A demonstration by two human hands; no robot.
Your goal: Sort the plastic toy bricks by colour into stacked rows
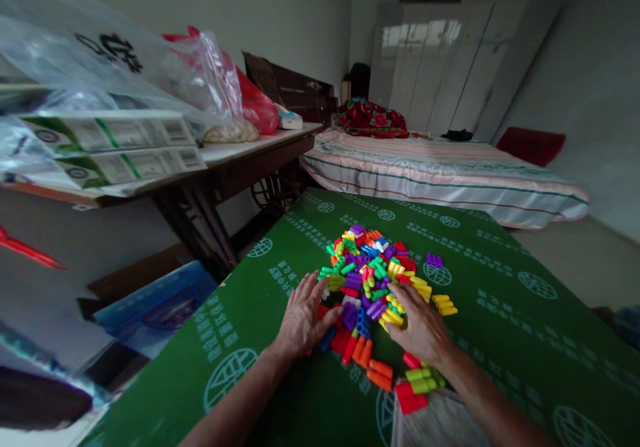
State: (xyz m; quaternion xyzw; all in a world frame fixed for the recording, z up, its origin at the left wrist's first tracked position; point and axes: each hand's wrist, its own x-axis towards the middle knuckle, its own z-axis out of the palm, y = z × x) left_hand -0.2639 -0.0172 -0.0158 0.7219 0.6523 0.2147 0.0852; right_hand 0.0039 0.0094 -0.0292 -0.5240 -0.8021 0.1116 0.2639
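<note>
A heap of small plastic building pieces (373,270) in red, orange, yellow, green, blue and purple lies on a green table cover (500,327) printed with white globe marks. My left hand (303,317) rests flat on the near left edge of the heap, fingers spread over red and blue pieces. My right hand (423,330) lies palm down on the near right edge, fingers stretched toward yellow and purple pieces. A yellow piece (444,304) and a purple piece (435,260) lie apart on the right. Red, orange and green pieces (407,384) sit close to my wrists.
A wooden side table (240,157) at left carries flat boxes (107,147) and plastic bags (220,94). A bed (440,174) with a striped cover stands behind the green table, a wardrobe (440,60) beyond it. A blue box (155,304) sits on the floor at left.
</note>
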